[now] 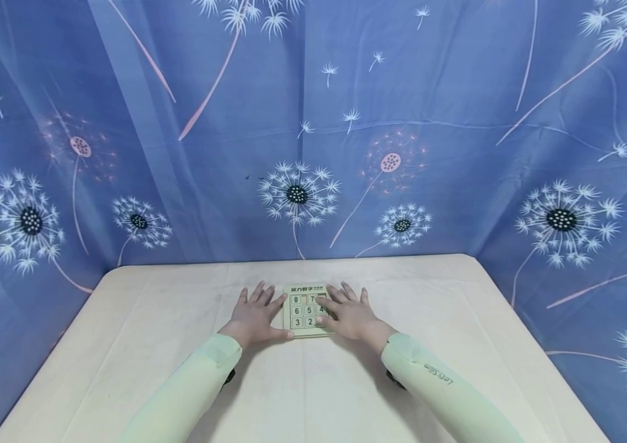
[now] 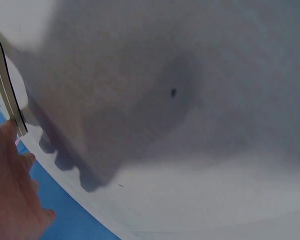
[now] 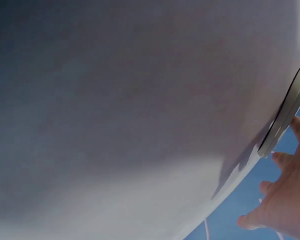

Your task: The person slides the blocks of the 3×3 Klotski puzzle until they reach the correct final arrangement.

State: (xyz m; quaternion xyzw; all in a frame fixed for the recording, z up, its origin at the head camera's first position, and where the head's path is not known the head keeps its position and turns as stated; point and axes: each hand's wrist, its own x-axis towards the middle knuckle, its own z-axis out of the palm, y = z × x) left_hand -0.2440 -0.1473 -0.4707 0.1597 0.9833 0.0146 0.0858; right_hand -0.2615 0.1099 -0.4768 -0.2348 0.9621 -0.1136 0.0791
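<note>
A flat sliding number puzzle (image 1: pixel 309 311) lies on the table between both hands, with dark Chinese lettering along its top edge. Its tiles show 8, 7, 6, 5, 4, 3 and 2; a narrow brown strip is bare between 8 and 7. My left hand (image 1: pixel 255 317) is spread at the puzzle's left side, thumb at the lower left corner and index finger at the upper left edge. The right hand (image 1: pixel 354 317) reaches over the right side, index fingertip at the 7 tile and thumb covering the lower right tile. Both wrist views catch only the puzzle's side edge (image 2: pixel 7 85).
The cream-covered table (image 1: pixel 141 344) spreads around the puzzle. Blue curtains (image 1: pixel 208 184) with dandelion prints rise behind it and on both sides. Pale green sleeves (image 1: pixel 191 381) cover both forearms.
</note>
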